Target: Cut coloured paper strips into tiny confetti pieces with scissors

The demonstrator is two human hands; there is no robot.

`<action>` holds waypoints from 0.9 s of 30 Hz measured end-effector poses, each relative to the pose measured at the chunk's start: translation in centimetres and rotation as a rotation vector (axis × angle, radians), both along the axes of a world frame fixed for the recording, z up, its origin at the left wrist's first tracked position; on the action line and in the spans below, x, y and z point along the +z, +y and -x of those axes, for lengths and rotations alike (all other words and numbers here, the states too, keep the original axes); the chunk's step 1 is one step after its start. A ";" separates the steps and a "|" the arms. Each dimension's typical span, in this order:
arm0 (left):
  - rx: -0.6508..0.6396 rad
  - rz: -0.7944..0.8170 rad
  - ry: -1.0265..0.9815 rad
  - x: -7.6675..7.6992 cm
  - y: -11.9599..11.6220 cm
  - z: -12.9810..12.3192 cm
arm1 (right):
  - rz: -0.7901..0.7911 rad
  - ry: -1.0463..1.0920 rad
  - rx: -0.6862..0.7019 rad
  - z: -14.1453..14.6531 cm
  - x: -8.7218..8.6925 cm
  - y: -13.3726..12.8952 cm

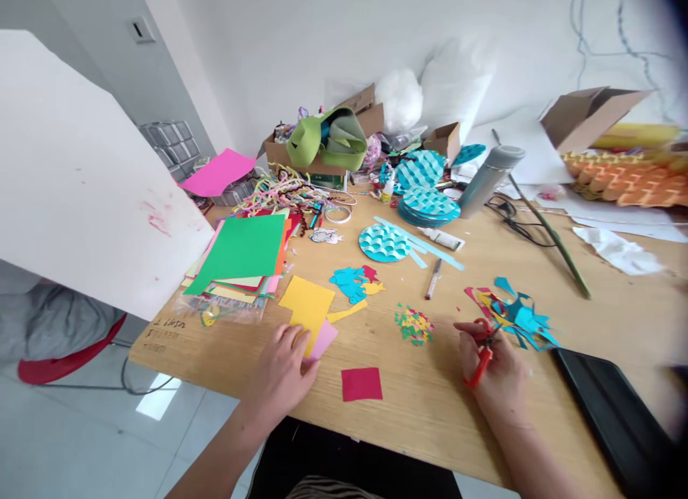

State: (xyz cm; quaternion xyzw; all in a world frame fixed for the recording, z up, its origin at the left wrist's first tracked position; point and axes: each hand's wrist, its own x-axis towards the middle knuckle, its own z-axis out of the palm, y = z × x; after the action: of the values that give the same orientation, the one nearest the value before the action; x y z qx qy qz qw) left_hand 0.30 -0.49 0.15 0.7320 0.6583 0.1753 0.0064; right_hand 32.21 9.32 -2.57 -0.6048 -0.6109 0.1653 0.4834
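Under the left hand (282, 370), near the front of the table (424, 406), yellow paper (310, 303): probably light, flexible, easily creased, best taken by an edge. Left fingers loosely curled over its near end, thumb spread, no firm pinch visible. Right hand (502, 377) closed around red-handled scissors (477, 371), likely stiff, best held by the loops. Pink paper (324, 338) partly beneath the yellow; between both hands, a red rectangle (362, 384) and small clippings (413, 325).

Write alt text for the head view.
A person's left hand rests on an irregular yellow paper sheet on a light-brown wooden table; the right hand holds red-handled scissors. Between them lie a dark-red paper rectangle and small multicoloured paper scraps.
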 end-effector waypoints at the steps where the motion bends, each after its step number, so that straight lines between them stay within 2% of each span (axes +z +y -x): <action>1: 0.014 0.006 0.003 0.0 0.0 -0.1 | -0.007 -0.013 -0.002 0.0 -0.1 0.0; 8: 0.037 0.071 0.053 0.2 0.2 -0.2 | -0.042 -0.075 -0.041 -0.4 -0.2 0.1; 14: 0.080 0.088 0.095 0.3 0.1 0.1 | -0.049 -0.078 -0.023 -0.6 -0.2 0.1; 18: 0.062 0.090 0.074 0.3 0.0 0.3 | -0.050 -0.070 -0.019 -0.7 -0.3 0.2; 22: 0.028 -0.031 0.057 0.1 0.0 0.9 | -0.035 -0.066 -0.013 -0.7 -0.4 0.2; 27: 0.000 -0.342 0.025 0.1 -0.4 1.7 | -0.001 -0.074 -0.004 -0.8 -0.2 0.2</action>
State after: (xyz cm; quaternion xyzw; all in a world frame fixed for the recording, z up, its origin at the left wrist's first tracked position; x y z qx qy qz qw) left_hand -1.45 -0.93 0.24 0.7245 0.6189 0.2756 -0.1267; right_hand 33.01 9.49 -2.79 -0.6114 -0.6273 0.1417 0.4611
